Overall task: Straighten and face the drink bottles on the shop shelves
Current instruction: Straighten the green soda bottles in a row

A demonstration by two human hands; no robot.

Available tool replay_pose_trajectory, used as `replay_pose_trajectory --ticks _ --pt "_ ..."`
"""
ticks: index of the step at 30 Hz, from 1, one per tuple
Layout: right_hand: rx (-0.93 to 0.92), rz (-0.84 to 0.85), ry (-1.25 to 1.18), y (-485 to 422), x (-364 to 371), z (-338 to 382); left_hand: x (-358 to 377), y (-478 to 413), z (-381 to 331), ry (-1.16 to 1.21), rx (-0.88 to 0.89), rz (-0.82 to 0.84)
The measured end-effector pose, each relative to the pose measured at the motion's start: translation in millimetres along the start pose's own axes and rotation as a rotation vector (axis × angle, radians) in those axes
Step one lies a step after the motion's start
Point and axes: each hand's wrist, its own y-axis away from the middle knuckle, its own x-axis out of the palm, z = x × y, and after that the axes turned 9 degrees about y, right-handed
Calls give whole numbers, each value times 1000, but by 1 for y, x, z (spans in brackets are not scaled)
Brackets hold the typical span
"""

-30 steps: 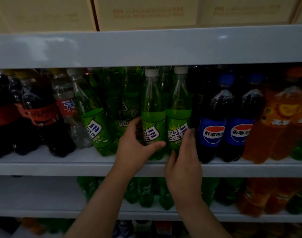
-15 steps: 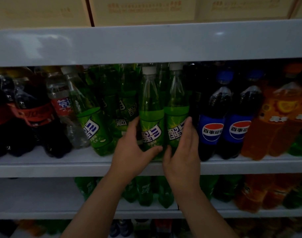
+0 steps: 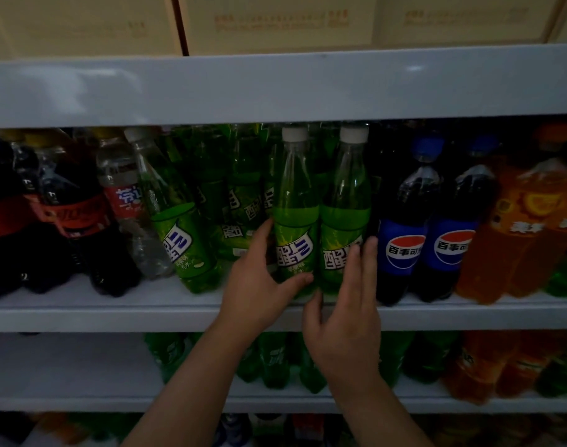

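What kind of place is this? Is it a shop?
Most likely a shop's drinks aisle. Tiered shelves carry rows of the same drinks, green soda bottles beside Pepsi bottles, labels mostly facing out, with cardboard cartons stored on top.

Can't read print on cartons (image 3: pixel 275 24), cropped at top edge. Can't tell how left hand (image 3: pixel 259 285) fingers sit behind left green btl (image 3: pixel 295 221). Lose part of right green btl (image 3: pixel 346 195) label under right hand (image 3: pixel 343 324). Can't make out bottom-shelf stock (image 3: pixel 237 430): blurred, cropped at btm.
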Motion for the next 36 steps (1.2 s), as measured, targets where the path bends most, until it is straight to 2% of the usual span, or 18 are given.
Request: replay_pose_trajectory --ticks 5,7,9,11,13,16,19,21,25,27,31,36 --pt "-54 -15 -104 4 3 9 -5 6 -15 -72 32 50" --pt "-114 -43 -135 4 5 19 -18 16 -18 -142 94 -7" --pt "-208 -34 -248 3 7 38 -42 34 -14 -201 135 -272" --pt "-308 31 -381 -4 12 64 -71 47 -8 -206 86 -590" --pt "-297 149 -422 -24 23 87 -89 48 -1 -200 -23 -728" --pt "-132 471 -284 -63 44 112 -88 38 8 -378 -116 -655" --pt "-150 693 76 -85 69 115 -78 32 15 -409 -163 -596" --pt "-154 838 232 -89 79 113 -76 28 20 -386 -185 -558" --pt "-278 821 495 -90 88 110 -84 22 22 -239 -139 -483" --pt "-309 797 565 -91 88 114 -94 24 23 -244 -95 -425" --pt "-276 808 568 -93 86 121 -112 33 26 -226 -44 -328" --pt "-189 807 545 -89 78 130 -128 41 32 -157 -60 -322"
